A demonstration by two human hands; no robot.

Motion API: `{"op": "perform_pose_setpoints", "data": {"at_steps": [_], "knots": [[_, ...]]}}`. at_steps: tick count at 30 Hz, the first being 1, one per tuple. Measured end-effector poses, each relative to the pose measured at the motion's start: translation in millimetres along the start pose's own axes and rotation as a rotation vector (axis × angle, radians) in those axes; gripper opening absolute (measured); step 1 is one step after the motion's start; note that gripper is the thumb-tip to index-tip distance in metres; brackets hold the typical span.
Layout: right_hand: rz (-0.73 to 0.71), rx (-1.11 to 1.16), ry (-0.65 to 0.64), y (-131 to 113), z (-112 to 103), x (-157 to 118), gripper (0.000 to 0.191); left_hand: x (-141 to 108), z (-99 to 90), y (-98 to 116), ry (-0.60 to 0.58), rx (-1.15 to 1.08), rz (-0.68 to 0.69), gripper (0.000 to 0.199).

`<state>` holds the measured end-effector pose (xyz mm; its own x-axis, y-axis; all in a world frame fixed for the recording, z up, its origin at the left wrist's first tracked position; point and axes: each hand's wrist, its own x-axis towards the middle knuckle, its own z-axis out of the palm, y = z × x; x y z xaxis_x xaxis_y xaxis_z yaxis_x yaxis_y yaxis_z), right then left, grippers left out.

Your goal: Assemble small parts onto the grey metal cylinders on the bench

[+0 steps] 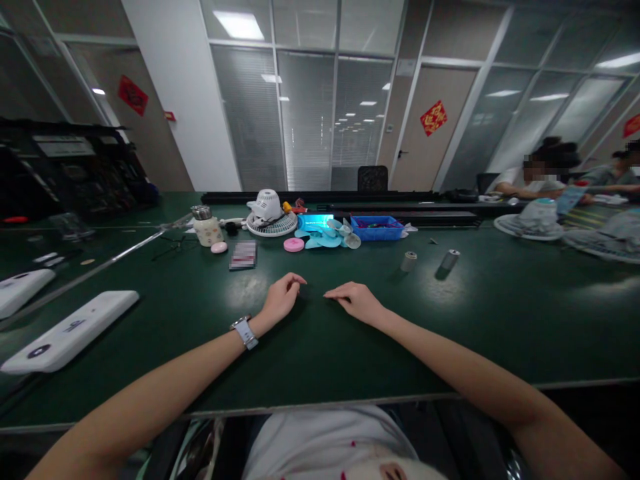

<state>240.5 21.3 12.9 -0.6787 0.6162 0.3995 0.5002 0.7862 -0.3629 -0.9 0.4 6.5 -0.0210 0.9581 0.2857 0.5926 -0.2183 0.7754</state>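
My left hand (283, 296), with a watch (245, 332) on its wrist, rests on the green table, its fingers loosely bent and partly stretched out, nothing in them. Opposite it lies my right hand (361, 303), palm down, fingers extended toward the left and holding nothing. A small gap separates the two hands. Beyond my right hand are two short grey cylinders, one upright (409, 261) and one tilted-looking (451, 259), resembling batteries. A pink round disc (294, 245) and light-blue fan blades (327, 237) lie farther off, ahead of both hands.
At the back are a white fan housing (267, 204) on a white grille (271, 225), a lit screen (315, 222) and a blue basket (377, 229). A patterned cup (207, 230) stands left. White devices (75, 332) lie at far left. Other people sit at far right.
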Motion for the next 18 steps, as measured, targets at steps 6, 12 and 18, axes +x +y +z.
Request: {"op": "perform_pose_setpoints", "data": {"at_steps": [6, 12, 18], "knots": [[0.210, -0.299, 0.389, 60, -64, -12, 0.039, -1, -0.4, 2, -0.024, 0.000, -0.003, 0.027], [0.521, -0.536, 0.526, 125, -115, -45, 0.038, -1, -0.6, 2, -0.030, 0.010, 0.006, 0.027], [0.615, -0.500, 0.512, 141, -114, -50, 0.036, -1, -0.1, 2, -0.032, 0.032, 0.017, 0.026]]}}
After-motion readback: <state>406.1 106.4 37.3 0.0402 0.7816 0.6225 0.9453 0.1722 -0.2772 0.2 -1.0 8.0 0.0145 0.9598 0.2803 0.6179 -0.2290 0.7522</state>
